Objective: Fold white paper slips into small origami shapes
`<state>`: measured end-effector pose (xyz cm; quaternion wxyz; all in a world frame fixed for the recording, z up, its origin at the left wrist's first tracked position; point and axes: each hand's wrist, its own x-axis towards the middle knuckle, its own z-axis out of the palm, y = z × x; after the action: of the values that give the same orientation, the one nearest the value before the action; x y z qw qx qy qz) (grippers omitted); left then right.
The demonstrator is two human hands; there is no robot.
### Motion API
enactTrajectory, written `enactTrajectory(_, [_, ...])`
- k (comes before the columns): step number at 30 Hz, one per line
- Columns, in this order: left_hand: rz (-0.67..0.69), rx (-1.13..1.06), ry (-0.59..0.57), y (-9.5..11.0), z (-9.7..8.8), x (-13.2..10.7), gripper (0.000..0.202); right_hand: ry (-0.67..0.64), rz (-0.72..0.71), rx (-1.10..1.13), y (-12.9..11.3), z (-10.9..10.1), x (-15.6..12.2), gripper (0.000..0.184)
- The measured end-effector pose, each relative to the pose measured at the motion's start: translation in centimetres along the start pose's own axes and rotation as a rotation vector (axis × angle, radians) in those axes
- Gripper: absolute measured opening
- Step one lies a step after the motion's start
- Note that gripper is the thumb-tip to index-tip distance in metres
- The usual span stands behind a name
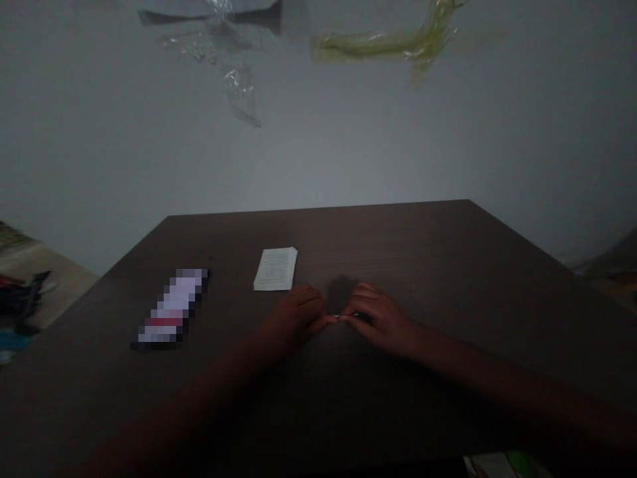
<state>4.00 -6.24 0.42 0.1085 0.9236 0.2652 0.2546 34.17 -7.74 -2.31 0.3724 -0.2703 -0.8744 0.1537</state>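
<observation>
Both hands meet over the middle of the brown table [378,245], fingers curled in a pinch. Between the fingertips shows a thin pale strip [337,317], mostly covered, too small to tell its kind. My left hand [301,312] grips its left end, and my right hand [378,318] grips the right end. Just beyond my left hand lies a small stack of printed paper sheets [275,269], slightly fanned at the right edge.
A phone [172,309] with a blurred-out screen lies at the left of the table. Behind the table's far edge rises a pale wall [338,133] with clear tape [241,93] and yellowish tape [378,45] on it. Dark items [22,299] lie on the floor at the left.
</observation>
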Motion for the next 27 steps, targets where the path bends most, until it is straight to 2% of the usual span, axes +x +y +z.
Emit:
enactTrajectory(8, [-0.006,-0.044,0.013,0.0,0.0,0.3,0.054,-0.053,0.025,-0.022,0.2,-0.5,-0.2,0.023])
enactTrajectory(12, [0.006,-0.059,-0.021,0.4,-0.4,0.4,0.059,-0.038,0.019,-0.013,0.2,-0.3,-0.3,0.022])
enactTrajectory(17, [-0.061,-0.049,-0.07,1.0,-1.1,0.4,0.065,-0.01,-0.015,0.007,0.6,0.0,-0.2,0.025])
enactTrajectory(23, [-0.002,0.064,-0.062,0.2,-1.6,0.5,0.057,-0.027,0.002,-0.033,1.0,-0.1,0.0,0.029])
enactTrajectory(27, [-0.079,0.161,0.024,-0.3,-2.0,0.6,0.046,-0.045,-0.005,-0.07,1.0,-0.3,0.3,0.029])
